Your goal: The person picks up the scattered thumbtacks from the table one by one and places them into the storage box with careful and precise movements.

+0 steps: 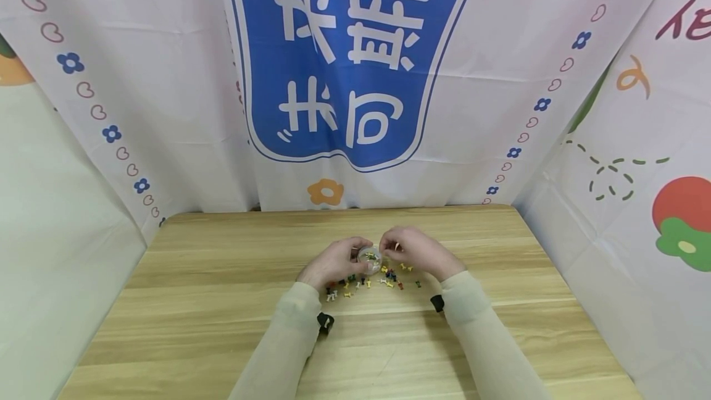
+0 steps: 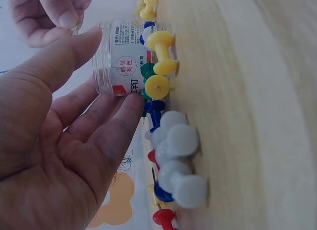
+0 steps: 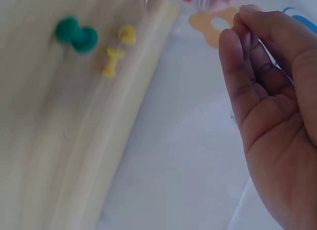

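My left hand (image 1: 337,260) holds a small clear plastic jar (image 2: 115,57) with a printed label, thumb at its rim and fingers along its other side. Several push pins lie inside the jar, seen from above in the head view. Close beside the rim, my right hand (image 1: 413,250) brings thumb and forefinger together. A thin sliver, like the needle of a push pin (image 2: 77,28), shows at those fingertips in the left wrist view; the rest of it is hidden. Loose yellow pins (image 2: 161,52), white pins (image 2: 182,140) and a blue pin (image 2: 154,111) lie near my left fingers.
More loose push pins, a green pin (image 3: 76,34) and a yellow pin (image 3: 113,61) among them, lie on the wooden table (image 1: 222,326) on the right hand's side. A printed white curtain (image 1: 183,110) hangs behind the table's far edge. Black straps circle both wrists.
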Demonstrator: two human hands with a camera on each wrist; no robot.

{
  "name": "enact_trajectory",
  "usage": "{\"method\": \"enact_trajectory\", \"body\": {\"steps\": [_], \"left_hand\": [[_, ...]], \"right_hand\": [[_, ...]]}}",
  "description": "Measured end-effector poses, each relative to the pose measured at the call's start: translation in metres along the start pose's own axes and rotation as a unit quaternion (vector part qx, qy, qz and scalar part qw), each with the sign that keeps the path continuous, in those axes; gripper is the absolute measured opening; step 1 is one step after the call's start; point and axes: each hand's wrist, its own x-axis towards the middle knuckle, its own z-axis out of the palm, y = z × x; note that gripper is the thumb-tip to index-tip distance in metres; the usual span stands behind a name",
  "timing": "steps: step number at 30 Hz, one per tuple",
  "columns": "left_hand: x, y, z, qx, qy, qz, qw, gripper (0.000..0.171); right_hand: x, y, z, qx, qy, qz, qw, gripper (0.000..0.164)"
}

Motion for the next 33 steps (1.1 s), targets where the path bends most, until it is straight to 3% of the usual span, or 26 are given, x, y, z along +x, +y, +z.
{"method": "enact_trajectory", "body": {"steps": [8, 16, 33], "left_hand": [[0.001, -0.001, 0.001, -0.007, -0.001, -0.008, 0.9999, 0.057], [0.0, 0.001, 0.0, -0.005, 0.002, -0.01, 0.9999, 0.056], [0.001, 0.0, 0.001, -0.006, 0.002, -0.007, 1.0, 0.056]], "right_hand": [[0.003, -0.005, 0.008, 0.006, -0.004, -0.004, 1.0, 0.011], [0.0, 0.003, 0.002, 0.001, -0.002, 0.029, 1.0, 0.009], [-0.011, 0.024, -0.003, 0.021, -0.066, 0.083, 0.994, 0.011]]}}
